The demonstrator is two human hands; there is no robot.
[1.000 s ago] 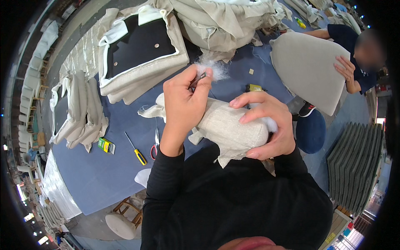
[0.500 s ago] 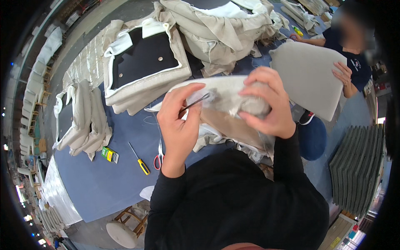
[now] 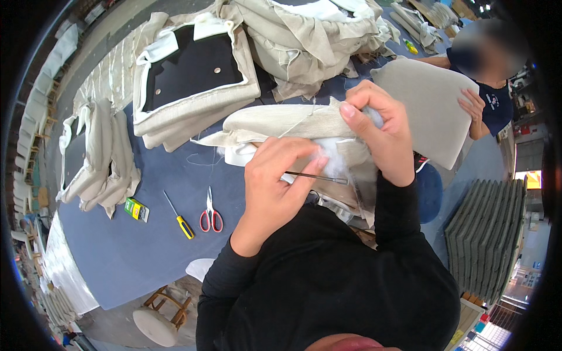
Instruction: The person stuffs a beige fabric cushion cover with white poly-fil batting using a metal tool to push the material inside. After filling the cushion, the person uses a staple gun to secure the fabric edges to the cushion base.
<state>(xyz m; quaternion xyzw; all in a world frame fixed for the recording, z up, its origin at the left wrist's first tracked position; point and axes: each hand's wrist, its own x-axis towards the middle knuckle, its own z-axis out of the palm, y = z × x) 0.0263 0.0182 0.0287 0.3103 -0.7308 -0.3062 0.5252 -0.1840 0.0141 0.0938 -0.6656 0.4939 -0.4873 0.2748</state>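
Blue table [image 3: 134, 245] fills the workshop view, carrying red-handled scissors [image 3: 210, 215], a yellow-handled screwdriver [image 3: 179, 217] and heaps of beige covers. Near the person's chest, the left hand [image 3: 275, 187] pinches a thin metal tool [image 3: 319, 177], its tip in white stuffing [image 3: 333, 165]. Closed around the beige cushion cover [image 3: 281, 123], the right hand [image 3: 380, 131] grips its stuffed end.
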